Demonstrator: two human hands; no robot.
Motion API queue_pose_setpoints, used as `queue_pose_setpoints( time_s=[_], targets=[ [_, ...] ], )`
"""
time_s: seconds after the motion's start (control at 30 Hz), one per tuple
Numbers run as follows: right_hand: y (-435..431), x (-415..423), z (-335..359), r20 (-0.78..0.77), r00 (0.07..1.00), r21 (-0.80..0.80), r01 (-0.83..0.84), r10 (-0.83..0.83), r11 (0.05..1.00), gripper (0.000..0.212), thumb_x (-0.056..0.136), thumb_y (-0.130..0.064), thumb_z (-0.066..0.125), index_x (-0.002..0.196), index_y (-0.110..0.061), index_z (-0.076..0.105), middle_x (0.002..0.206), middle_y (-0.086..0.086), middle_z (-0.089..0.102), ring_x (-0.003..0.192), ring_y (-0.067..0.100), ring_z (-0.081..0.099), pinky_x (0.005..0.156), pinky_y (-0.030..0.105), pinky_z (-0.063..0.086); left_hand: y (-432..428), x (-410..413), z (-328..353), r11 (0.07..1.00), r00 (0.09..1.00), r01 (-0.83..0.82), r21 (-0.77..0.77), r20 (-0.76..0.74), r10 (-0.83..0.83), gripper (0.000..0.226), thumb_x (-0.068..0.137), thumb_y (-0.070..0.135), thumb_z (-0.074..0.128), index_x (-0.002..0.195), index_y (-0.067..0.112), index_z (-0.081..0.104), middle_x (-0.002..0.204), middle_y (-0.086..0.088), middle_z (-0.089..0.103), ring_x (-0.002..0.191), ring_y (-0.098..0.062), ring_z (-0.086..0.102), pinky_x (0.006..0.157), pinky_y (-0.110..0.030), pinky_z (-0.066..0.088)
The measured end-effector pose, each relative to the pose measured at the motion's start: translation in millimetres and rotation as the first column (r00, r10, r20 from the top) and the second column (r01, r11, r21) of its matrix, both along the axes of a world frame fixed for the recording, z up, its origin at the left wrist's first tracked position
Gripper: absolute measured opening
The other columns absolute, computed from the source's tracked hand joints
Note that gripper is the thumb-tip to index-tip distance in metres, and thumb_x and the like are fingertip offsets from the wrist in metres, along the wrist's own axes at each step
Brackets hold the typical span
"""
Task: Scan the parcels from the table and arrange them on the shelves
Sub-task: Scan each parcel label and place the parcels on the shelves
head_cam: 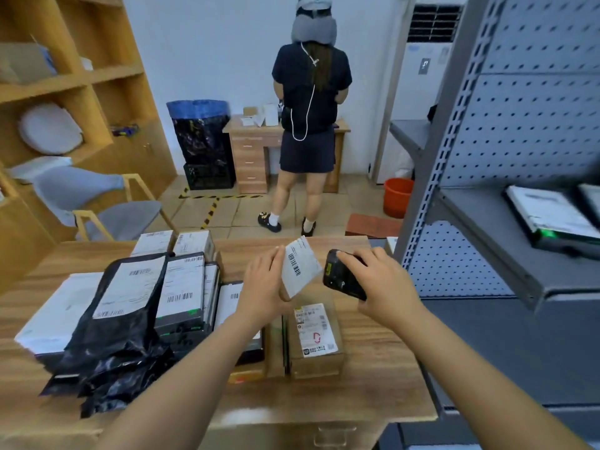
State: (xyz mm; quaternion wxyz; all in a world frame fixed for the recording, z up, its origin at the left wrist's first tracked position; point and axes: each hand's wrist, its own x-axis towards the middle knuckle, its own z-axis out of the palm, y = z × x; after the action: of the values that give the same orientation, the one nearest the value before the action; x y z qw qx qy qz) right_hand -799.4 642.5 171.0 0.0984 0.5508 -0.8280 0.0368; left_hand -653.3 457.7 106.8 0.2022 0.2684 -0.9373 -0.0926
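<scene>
Now the left hand (263, 287) pinches a small white parcel (300, 267) above the counter (373, 368), its barcode facing the black scanner (344, 276), which the right hand (386, 280) wraps in its grip, just to the right. I think the label should be held flat and steady toward the scanner.

No word or number could be read. The small white parcel (300, 266) bore a black barcode beside lines of print too fine to make out. The brown cardboard box (316, 362) carried a white label with a red mark and a square code, its characters blurred. The black plastic mailer bag (107, 339) showed a white label with barcodes and illegible print.
</scene>
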Motion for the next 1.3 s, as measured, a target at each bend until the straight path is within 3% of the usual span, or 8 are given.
queue_pose_setpoints(
  time_s=[0.23,0.33,0.43,0.6,0.77,0.9,1.17,1.3],
  targets=[
    [-4,8,19,-0.165,0.983,0.064,-0.067,0.077,0.996,0.074,0.077,-0.011,0.068,0.141,-0.023,0.032,0.131,0.0,0.046,0.115,0.024,0.04,0.086,0.035,0.044,-14,7,13,0.982,0.993,0.118,-0.15,0.044,-0.113,0.116,0.047,0.03,0.09,0.145,0.002,0.034,0.14,-0.014,0.045,0.124,-0.023,0.029,0.104,-0.047,0.04],
    [-3,10,21,-0.181,0.982,0.061,-0.052,0.063,0.997,0.077,0.077,-0.011,0.068,0.142,-0.024,0.03,0.133,0.001,0.045,0.116,0.023,0.04,0.088,0.034,0.044,-14,7,13,0.979,0.989,0.143,-0.143,0.043,-0.138,0.113,0.055,0.032,0.086,0.148,0.006,0.027,0.146,-0.011,0.037,0.13,-0.024,0.027,0.111,-0.042,0.028],
    [3,15,19,-0.12,0.993,0.019,0.007,-0.004,1.0,0.085,0.074,-0.014,0.072,0.145,-0.028,0.027,0.134,-0.002,0.046,0.117,0.022,0.04,0.087,0.032,0.045,-10,5,14,0.99,0.993,0.116,-0.082,-0.022,-0.118,0.112,0.059,0.033,0.085,0.15,0.01,0.024,0.149,-0.007,0.032,0.134,-0.023,0.025,0.114,-0.038,0.023],
    [24,35,1,0.145,0.966,-0.113,0.231,-0.214,0.966,0.082,0.076,-0.029,0.073,0.144,-0.032,0.029,0.13,-0.007,0.048,0.114,0.019,0.04,0.079,0.03,0.041,20,-1,6,0.985,0.986,0.097,0.142,-0.145,-0.076,0.115,0.063,0.039,0.082,0.152,0.018,0.014,0.15,0.004,0.023,0.133,-0.016,0.021,0.11,-0.035,0.027],
    [64,53,-35,0.32,0.876,-0.175,0.429,-0.361,0.886,0.084,0.072,-0.032,0.075,0.144,-0.032,0.033,0.129,-0.009,0.051,0.114,0.018,0.039,0.075,0.032,0.045,60,-3,-20,0.938,0.98,0.167,0.303,-0.157,-0.124,0.109,0.066,0.04,0.081,0.152,0.025,0.015,0.15,0.007,0.021,0.134,-0.013,0.018,0.11,-0.035,0.03],
    [108,62,-61,0.376,0.797,-0.192,0.565,-0.472,0.802,0.082,0.07,-0.037,0.078,0.142,-0.028,0.04,0.129,-0.005,0.053,0.117,0.021,0.041,0.085,0.034,0.048,96,-10,-38,0.888,0.963,0.267,0.374,-0.137,-0.231,0.104,0.069,0.046,0.077,0.151,0.03,0.017,0.149,0.008,0.017,0.136,-0.015,0.015,0.111,-0.038,0.029],
    [223,70,-74,0.436,0.635,-0.227,0.763,-0.638,0.605,0.08,0.071,-0.027,0.074,0.144,-0.025,0.041,0.131,-0.005,0.054,0.118,0.022,0.042,0.089,0.029,0.045,201,-46,-46,0.789,0.875,0.483,0.38,-0.215,-0.433,0.094,0.068,0.05,0.078,0.147,0.033,0.031,0.127,0.007,0.033,0.123,-0.013,0.03,0.094,-0.02,0.031],
    [292,62,-70,0.434,0.57,-0.247,0.82,-0.698,0.516,0.08,0.071,-0.024,0.074,0.144,-0.024,0.042,0.135,-0.004,0.052,0.121,0.022,0.041,0.095,0.03,0.045,271,-73,-34,0.738,0.813,0.582,0.342,-0.263,-0.519,0.092,0.067,0.048,0.079,0.145,0.031,0.035,0.131,0.007,0.031,0.121,-0.012,0.03,0.094,-0.021,0.033]
  ],
)
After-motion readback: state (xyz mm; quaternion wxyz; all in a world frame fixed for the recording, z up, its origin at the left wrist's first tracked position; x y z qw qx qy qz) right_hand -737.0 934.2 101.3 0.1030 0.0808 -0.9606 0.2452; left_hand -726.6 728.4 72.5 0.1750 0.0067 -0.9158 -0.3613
